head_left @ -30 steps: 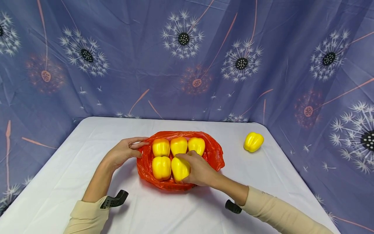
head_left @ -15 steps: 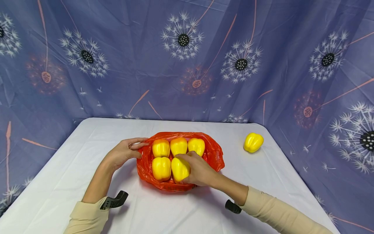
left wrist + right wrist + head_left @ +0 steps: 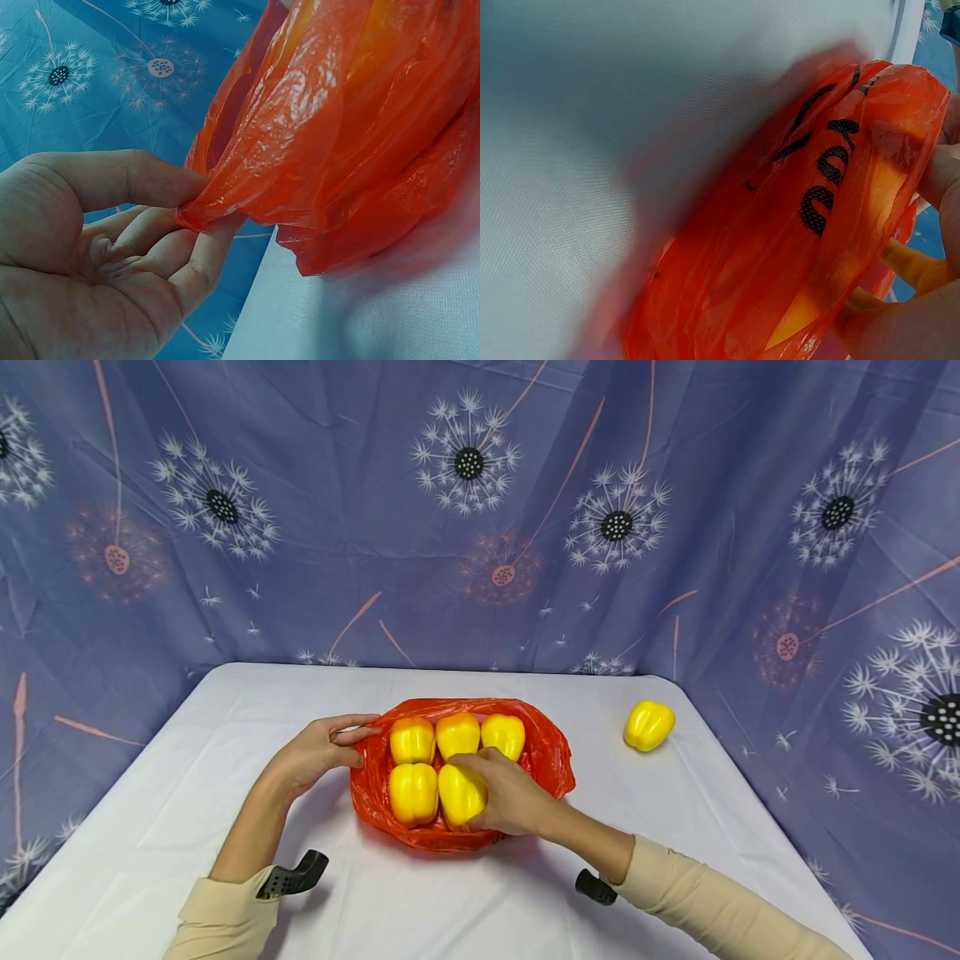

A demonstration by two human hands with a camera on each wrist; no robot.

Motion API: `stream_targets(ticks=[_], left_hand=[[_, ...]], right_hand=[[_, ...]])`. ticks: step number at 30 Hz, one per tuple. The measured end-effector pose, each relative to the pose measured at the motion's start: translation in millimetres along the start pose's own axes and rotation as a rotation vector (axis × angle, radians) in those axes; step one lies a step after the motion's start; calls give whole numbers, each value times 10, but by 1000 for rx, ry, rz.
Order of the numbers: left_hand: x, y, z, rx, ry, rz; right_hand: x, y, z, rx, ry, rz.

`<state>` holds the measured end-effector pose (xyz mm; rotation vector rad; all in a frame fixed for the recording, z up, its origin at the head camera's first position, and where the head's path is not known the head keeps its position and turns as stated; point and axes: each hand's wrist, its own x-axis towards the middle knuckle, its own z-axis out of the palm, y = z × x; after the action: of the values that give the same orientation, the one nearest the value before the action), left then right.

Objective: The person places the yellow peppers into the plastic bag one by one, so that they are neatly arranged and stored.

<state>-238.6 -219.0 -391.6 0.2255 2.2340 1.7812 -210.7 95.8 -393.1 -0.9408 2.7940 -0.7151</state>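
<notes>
A red plastic bag (image 3: pixel 551 752) lies open-mouthed at the middle of the table, with several yellow bell peppers (image 3: pixel 413 794) in two rows inside. My left hand (image 3: pixel 112 232) pinches the bag's left rim between thumb and fingers. Over the bag, my right hand (image 3: pixel 510 795) grips the front-row yellow bell pepper (image 3: pixel 461 793), thumb at its near side and fingers over its top. That hand hides the front right part of the bag's inside. In the right wrist view, fingers (image 3: pixel 922 262) reach behind the bag's wall, which bears black lettering.
One more yellow bell pepper (image 3: pixel 649 725) lies on the white tablecloth (image 3: pixel 637 827) at the far right. A blue dandelion-print curtain (image 3: pixel 360 510) hangs around the table's back and sides. Black camera mounts (image 3: pixel 294 874) sit at both wrists.
</notes>
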Motion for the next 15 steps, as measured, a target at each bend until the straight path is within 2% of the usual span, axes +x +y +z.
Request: stream_targets(ticks=[10, 15], left_hand=[[0, -1, -1, 7, 7, -5], [6, -4, -4, 4, 6, -8]], right_hand=[[9, -5, -42, -4, -31, 4], [6, 4, -76, -1, -69, 39]])
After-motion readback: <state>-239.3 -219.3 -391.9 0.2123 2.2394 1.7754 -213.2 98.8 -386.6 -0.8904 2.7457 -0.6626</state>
